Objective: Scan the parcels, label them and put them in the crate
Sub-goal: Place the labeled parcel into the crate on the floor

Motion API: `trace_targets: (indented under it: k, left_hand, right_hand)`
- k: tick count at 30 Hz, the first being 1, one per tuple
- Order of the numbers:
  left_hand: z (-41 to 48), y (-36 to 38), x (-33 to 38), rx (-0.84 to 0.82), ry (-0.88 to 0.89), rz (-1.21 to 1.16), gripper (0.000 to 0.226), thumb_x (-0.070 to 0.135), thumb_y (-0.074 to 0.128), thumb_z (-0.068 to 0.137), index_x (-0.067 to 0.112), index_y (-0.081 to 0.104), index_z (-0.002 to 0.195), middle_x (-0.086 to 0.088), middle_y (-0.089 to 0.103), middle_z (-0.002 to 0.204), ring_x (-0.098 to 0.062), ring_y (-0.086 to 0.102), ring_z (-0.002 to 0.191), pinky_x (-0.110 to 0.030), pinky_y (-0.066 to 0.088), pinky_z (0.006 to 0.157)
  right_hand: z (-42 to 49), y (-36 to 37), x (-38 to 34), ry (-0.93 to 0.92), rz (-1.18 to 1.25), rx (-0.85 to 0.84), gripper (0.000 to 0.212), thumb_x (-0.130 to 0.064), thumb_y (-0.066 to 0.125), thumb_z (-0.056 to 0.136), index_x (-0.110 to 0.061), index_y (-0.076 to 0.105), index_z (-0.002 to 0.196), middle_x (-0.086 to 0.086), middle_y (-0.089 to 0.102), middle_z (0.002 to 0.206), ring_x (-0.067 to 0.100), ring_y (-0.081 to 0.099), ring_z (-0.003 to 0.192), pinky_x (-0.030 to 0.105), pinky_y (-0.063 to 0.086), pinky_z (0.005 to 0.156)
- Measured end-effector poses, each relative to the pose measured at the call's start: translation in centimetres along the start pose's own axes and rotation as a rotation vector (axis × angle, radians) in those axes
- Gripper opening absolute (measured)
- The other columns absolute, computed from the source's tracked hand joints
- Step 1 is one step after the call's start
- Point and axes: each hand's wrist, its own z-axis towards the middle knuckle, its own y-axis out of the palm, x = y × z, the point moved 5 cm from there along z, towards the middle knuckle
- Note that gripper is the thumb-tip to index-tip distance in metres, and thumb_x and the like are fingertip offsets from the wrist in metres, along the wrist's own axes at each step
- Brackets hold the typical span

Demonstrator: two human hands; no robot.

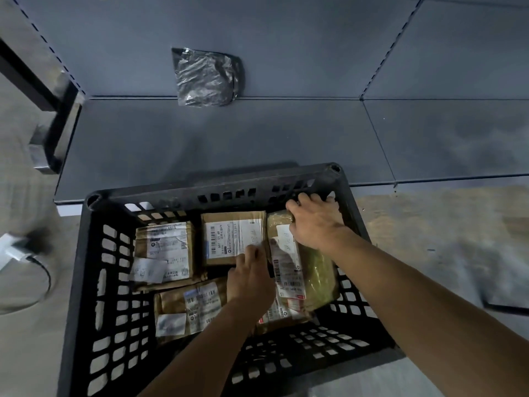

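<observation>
Head view, where are the parcels?
– Labelled ones lie in the black crate point(86, 282), centre frame; a black polybag point(207, 77) sits on the grey shelf point(257, 133), upper middle.
– And the hands?
– Left hand point(250, 277) curls its fingers on the near corner of the brown box point(232, 239); right hand point(315, 222) grips the far end of the yellow-green mailer point(317, 279) (right side of the crate)

Two bare hands are reaching into a black crate point(200, 186); the right hand point(315, 224) is gripping the far end of a yellow-green parcel point(320, 270); just left of that grip, the left hand point(250, 277) is curling its fingers on a brown box point(229, 224); left of this hold, a taped parcel point(164, 253) and a nearer parcel point(186, 305) are lying flat; well beyond both grips, a black plastic bag point(206, 77) is resting on a grey shelf point(286, 133).
</observation>
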Motion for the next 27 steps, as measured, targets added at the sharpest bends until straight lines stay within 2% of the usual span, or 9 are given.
trace_targets:
  k: [7,9,12,15,18,20,22,24,27]
  left_hand:
    - [-0.5,-0.6,1.0,-0.041,0.086,0.018,0.057,0.023,0.046,0.093,0.019,0.026,0.146,-0.005,0.027,0.143,-0.025,0.035,0.126,-0.036,0.047,0.095]
    - [-1.0,-0.2,1.5,-0.17,0.117,0.044,0.059,0.018,0.044,0.093,0.016,0.023,0.149,-0.005,0.02,0.151,-0.027,0.027,0.135,-0.038,0.042,0.104]
    - [-1.4,0.8,2.3,-0.342,0.09,0.036,0.074,0.01,0.043,0.092,0.015,0.002,0.155,-0.004,0.006,0.16,-0.029,0.01,0.146,-0.042,0.027,0.114]
    - [-0.6,1.2,2.9,-0.309,0.113,0.309,0.079,0.018,0.048,0.091,0.01,0.0,0.153,-0.012,0.013,0.155,-0.033,0.025,0.136,-0.044,0.04,0.1]
    - [0.6,1.0,2.6,-0.25,0.157,0.568,0.087,0.025,0.052,0.091,0.004,-0.007,0.152,-0.015,0.019,0.144,-0.033,0.033,0.123,-0.045,0.04,0.096]
    - [1.3,0.8,2.5,-0.21,0.188,0.631,0.085,0.028,0.056,0.088,0.004,0.004,0.151,-0.013,0.027,0.133,-0.03,0.037,0.113,-0.041,0.041,0.087]
    - [1.8,0.7,2.8,-0.179,0.202,0.561,0.071,0.027,0.056,0.089,0.007,0.019,0.146,-0.012,0.03,0.127,-0.028,0.039,0.109,-0.038,0.042,0.082]
    - [1.9,0.5,3.0,-0.148,0.204,0.454,0.059,0.024,0.055,0.089,0.009,0.029,0.14,-0.011,0.033,0.126,-0.027,0.04,0.109,-0.038,0.042,0.084]
    - [1.0,-0.4,2.9,-0.138,0.207,0.367,0.055,0.023,0.055,0.089,0.013,0.031,0.137,-0.01,0.033,0.134,-0.027,0.04,0.115,-0.04,0.043,0.09]
  right_hand:
    - [-0.5,0.7,-0.1,0.079,0.079,0.012,0.042,-0.033,0.046,0.097,-0.024,0.04,0.138,0.008,0.046,0.13,0.029,0.048,0.118,0.045,0.042,0.092]
    - [-1.6,1.1,0.0,0.073,0.169,0.009,0.043,-0.033,0.045,0.098,-0.025,0.039,0.14,0.007,0.044,0.132,0.027,0.051,0.116,0.041,0.046,0.085]
    - [-2.5,1.5,0.7,0.086,0.258,-0.014,0.043,-0.037,0.043,0.1,-0.028,0.038,0.142,0.004,0.043,0.132,0.023,0.055,0.11,0.034,0.046,0.074]
    - [-2.5,2.3,1.2,0.097,0.27,-0.004,0.049,-0.045,0.044,0.099,-0.029,0.035,0.145,0.003,0.043,0.13,0.022,0.055,0.111,0.034,0.051,0.078]
    - [-2.3,3.5,1.2,0.118,0.306,-0.003,0.054,-0.053,0.046,0.096,-0.032,0.033,0.145,0.005,0.037,0.133,0.024,0.051,0.115,0.037,0.051,0.086]
    - [-2.0,4.6,0.5,0.098,0.267,-0.049,0.059,-0.056,0.049,0.094,-0.033,0.031,0.146,0.007,0.028,0.143,0.028,0.041,0.127,0.04,0.048,0.095]
    - [-1.6,5.4,-0.1,0.098,0.247,-0.071,0.062,-0.051,0.053,0.094,-0.034,0.028,0.148,0.008,0.023,0.149,0.031,0.031,0.136,0.044,0.044,0.103]
    - [-1.4,5.5,-0.3,0.122,0.258,-0.073,0.063,-0.043,0.056,0.095,-0.035,0.025,0.149,0.008,0.021,0.153,0.031,0.026,0.14,0.046,0.04,0.107]
    - [-1.8,4.6,-0.2,0.146,0.269,-0.109,0.065,-0.037,0.056,0.096,-0.035,0.022,0.151,0.008,0.018,0.155,0.033,0.026,0.14,0.046,0.038,0.109]
